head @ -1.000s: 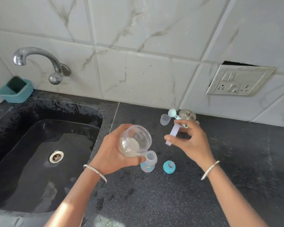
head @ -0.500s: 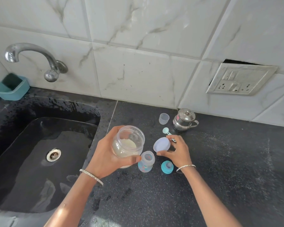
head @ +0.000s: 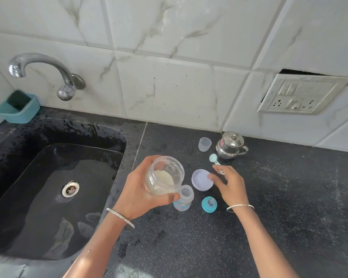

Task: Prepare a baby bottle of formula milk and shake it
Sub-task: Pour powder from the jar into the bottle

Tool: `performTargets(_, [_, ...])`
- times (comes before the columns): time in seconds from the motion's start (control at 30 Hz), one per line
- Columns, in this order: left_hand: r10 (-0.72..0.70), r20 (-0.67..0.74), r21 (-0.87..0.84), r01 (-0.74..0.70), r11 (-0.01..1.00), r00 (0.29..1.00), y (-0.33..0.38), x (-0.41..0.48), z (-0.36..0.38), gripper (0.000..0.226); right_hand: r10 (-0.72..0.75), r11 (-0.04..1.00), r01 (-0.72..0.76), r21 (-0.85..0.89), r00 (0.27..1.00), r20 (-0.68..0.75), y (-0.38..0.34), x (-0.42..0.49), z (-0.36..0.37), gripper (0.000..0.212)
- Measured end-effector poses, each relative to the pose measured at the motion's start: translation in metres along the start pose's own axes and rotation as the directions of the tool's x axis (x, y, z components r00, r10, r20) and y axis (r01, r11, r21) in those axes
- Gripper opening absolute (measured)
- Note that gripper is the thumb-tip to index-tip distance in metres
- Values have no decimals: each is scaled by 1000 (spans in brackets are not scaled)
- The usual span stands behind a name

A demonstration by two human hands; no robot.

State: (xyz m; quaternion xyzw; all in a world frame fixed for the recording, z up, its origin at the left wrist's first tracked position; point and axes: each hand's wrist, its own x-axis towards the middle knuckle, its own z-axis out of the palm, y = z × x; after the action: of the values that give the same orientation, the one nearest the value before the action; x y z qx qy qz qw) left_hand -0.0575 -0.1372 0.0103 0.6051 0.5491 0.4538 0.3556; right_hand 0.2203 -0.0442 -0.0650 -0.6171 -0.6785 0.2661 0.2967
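Dark speckled tabletop [head: 289,197] runs from a black sink [head: 38,187] on the left to a tiled wall behind. The left hand [head: 137,195] grips the open jar [head: 163,177] of powder, tilted rightward and held up just over the bottle [head: 184,199]. The bottle stands open and upright on the tabletop beside its teal cap [head: 209,204]. The right hand [head: 231,185] is loose with spread fingers and holds nothing. One fingertip sits at the rim of the lid [head: 201,180], and the scoop [head: 214,160] handle runs under the fingers; I cannot tell whether they touch it.

Taking up the scoop seems to be the step in hand. Pinch it by the handle, level each scoopful against the jar mouth, and keep the jar low over the bottle so stray powder falls in.

The sink edge lies just left of the jar hand. A cup [head: 205,144] and steel pot [head: 229,145] stand close behind the scoop, so lift it toward yourself. Bare tabletop opens to the right and front.
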Motion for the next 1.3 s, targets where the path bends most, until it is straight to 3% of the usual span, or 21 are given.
performTargets(0.03, [5, 1, 6, -5, 1000, 1000, 0, 0, 0, 83, -31, 998, 35, 52, 996, -87, -11, -6, -7, 28])
performTargets(0.1, [8, -3, 16, -8, 1000, 1000, 1, -1, 1, 84, -63, 976, 102, 191, 977, -203, -38, -20, -22, 22])
performTargets(0.27, [32, -3, 85, -32, 996, 999, -1, -1, 6, 86, -199, 881, 236, 411, 971, -130, -107, -57, -56, 17])
performTargets(0.37, [48, 3, 110, -48, 993, 999, -2, -2, 8, 86, -248, 917, 254, 309, 967, -60, -131, -73, -65, 19])
performTargets(0.43, [63, 6, 125, -63, 990, 998, -1, -3, 9, 85, -270, 938, 268, 221, 963, -23, -140, -80, -64, 4])
performTargets(0.6, [100, 45, 166, -107, 980, 994, 4, -7, 12, 87, -276, 959, 281, 44, 957, -90, -156, -83, -53, 14])
performTargets(0.8, [146, 77, 247, -161, 955, 986, 14, -11, 15, 90, -282, 942, 267, -202, 958, -48, -164, -85, -32, 7])
performTargets(0.97, [154, 102, 298, -177, 938, 983, 18, -14, 16, 95, -224, 954, 220, -203, 975, 1, -160, -86, -28, 4])
performTargets(1.3, [161, 123, 307, -192, 932, 979, 20, -15, 18, 95, -67, 997, 66, 27, 998, 12, -151, -87, -29, 7])
